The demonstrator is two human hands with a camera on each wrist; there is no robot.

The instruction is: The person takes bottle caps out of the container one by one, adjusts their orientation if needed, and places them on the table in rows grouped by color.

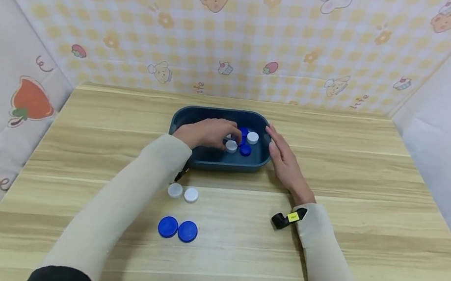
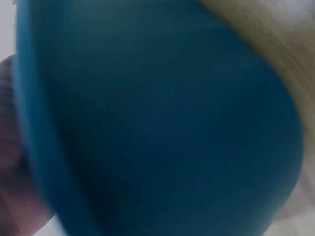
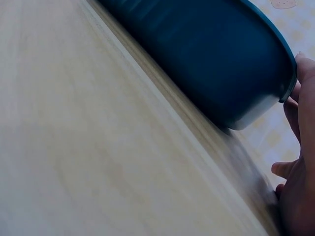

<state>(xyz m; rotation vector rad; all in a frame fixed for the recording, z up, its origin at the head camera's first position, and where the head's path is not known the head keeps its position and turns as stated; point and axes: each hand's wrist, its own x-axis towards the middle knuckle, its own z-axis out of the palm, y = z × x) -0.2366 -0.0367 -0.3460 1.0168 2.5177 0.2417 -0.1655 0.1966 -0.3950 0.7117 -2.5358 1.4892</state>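
Observation:
A dark blue tray (image 1: 221, 165) holds several white and blue round caps at its right side. My left hand (image 1: 209, 133) reaches into it with curved fingers over the caps. A white cap (image 1: 231, 146) lies right at those fingertips, and another whitish bit shows between finger and thumb; whether they pinch it I cannot tell. Beside the fingers are a blue cap (image 1: 245, 150) and a second white cap (image 1: 252, 138). My right hand (image 1: 286, 163) rests against the tray's right end, its fingers fairly straight along the rim. The left wrist view shows mostly tray wall (image 2: 172, 108).
On the wooden table (image 1: 375, 210) before the tray, a white pair of caps (image 1: 191, 195) lies above a blue pair (image 1: 188, 231). Behind the table rises a checked patterned backdrop (image 1: 244, 29), with pale sheets at both sides.

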